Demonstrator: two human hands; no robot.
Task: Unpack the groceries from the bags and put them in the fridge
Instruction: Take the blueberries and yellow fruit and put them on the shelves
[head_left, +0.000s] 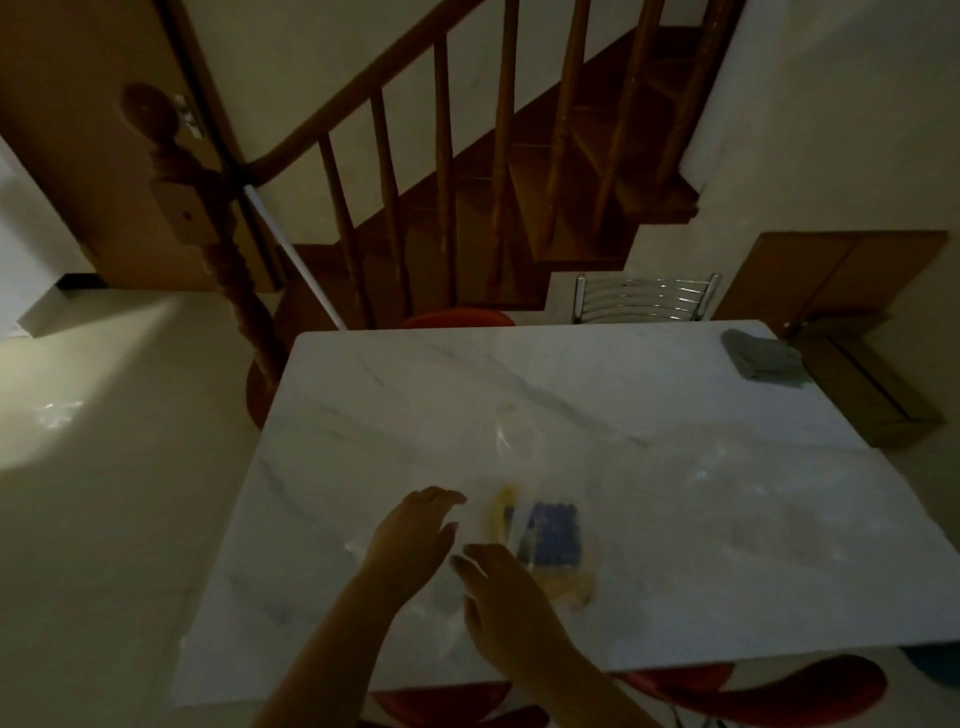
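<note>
A clear plastic bag (506, 441) lies on the white marble table (675, 493), blurred by motion. Inside it shows a blue and yellow package (550, 540). My left hand (415, 540) hovers just left of the bag with fingers spread and relaxed. My right hand (498, 608) is just below the package, fingers extended toward it. Neither hand plainly grips anything. No fridge is in view.
A folded grey cloth (763, 358) lies at the table's far right corner. Red chairs (753, 691) stand at the near edge and another red chair (457, 317) beside a metal chair back (647, 299) at the far edge. A wooden staircase (467, 182) rises behind.
</note>
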